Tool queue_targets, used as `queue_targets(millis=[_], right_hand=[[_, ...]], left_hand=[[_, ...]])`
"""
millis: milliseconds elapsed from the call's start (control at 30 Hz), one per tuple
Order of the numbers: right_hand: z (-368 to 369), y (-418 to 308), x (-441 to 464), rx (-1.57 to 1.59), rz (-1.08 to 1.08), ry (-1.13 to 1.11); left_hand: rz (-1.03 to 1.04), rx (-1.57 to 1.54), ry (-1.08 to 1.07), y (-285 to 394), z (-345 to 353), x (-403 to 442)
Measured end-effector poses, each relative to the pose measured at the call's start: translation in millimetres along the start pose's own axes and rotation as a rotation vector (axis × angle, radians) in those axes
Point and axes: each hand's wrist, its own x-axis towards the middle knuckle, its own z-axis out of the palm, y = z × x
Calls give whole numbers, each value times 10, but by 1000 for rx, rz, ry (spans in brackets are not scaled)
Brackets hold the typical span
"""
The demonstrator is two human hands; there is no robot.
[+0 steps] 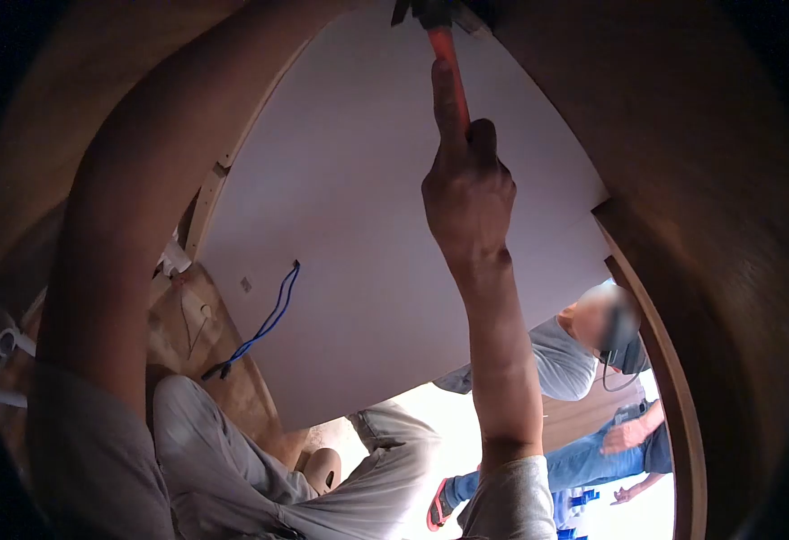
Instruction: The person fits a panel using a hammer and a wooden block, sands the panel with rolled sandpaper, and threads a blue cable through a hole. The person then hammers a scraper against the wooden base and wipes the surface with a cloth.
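Observation:
Near the top centre, my right hand (472, 189) is wrapped round the orange-red handle of a hammer (448, 76), with the index finger stretched along the handle. The hammer's dark head is at the top edge, close to the upper end of a pale panel (367, 225). My left arm reaches up along the left side to the top edge, and its hand is out of frame. A blue cable (273, 315) hangs from a small hole in the panel.
Brown wooden walls (700, 135) curve round both sides. White pipes (17, 342) stick out at the left. Beyond the opening at lower right is a person in a grey shirt (564, 360), and another in blue jeans (583, 459). My bent knees fill the lower left.

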Motion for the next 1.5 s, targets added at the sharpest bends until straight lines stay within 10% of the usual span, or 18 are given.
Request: queue_targets(millis=[333,433,533,633,833,1500], right_hand=[[-70,-59,116,27,38,-18],[-84,-27,99,80,130,-72],[-150,-1,109,130,121,-49],[-119,73,21,71,34,38],[-170,196,-110,86,124,-52],[-404,379,-489,102,177,-14]], left_hand=[[-184,-738,379,-33,190,-116],[-13,-952,-136,66,257,-187],[33,-839,189,414,512,-311],[185,-1010,-101,-563,259,-100],[-288,-962,452,-172,649,-101],[-264,-1035,285,-44,1360,-337]])
